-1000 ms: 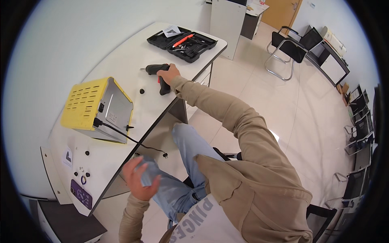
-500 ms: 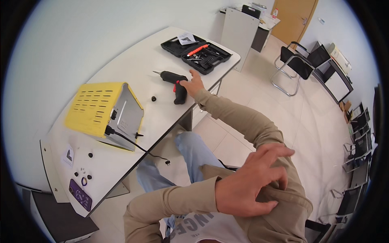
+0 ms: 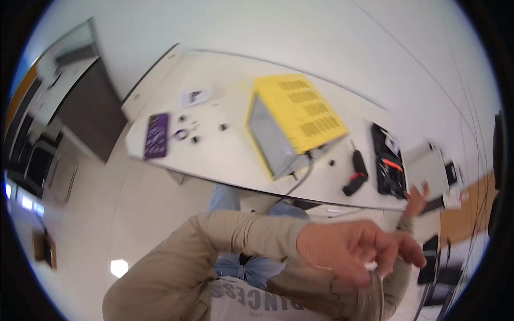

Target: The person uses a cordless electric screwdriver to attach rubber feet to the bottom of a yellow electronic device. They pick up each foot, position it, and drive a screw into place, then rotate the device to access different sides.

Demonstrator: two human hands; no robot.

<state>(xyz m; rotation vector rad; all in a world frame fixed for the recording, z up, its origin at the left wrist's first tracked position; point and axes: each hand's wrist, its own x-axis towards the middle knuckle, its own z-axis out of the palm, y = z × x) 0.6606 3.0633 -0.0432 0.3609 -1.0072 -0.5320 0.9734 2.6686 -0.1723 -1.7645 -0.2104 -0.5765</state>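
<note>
My left hand hangs over my lap, in front of the table edge. Its fingers are loosely bent and apart, somewhat blurred; a small pale patch shows between them, and I cannot make out what it is. My right hand is off the table's right end, fingers spread, just beside the black tool case with a red-orange piece inside. Left of that case lies a black pistol-shaped power screwdriver with a red trigger and a thin bit. A yellow vented metal box with grey panel and black cord stands mid-table.
The white table also carries a purple phone, a leaflet, a ring-shaped roll and several small black knobs, one of them a black knob near the box. A dark-sided cabinet stands at left; chairs are at the lower right.
The view has swung left, so the table appears further right. My right hand has moved away from the screwdriver, past the tool case. My left hand's fingers are more bent.
</note>
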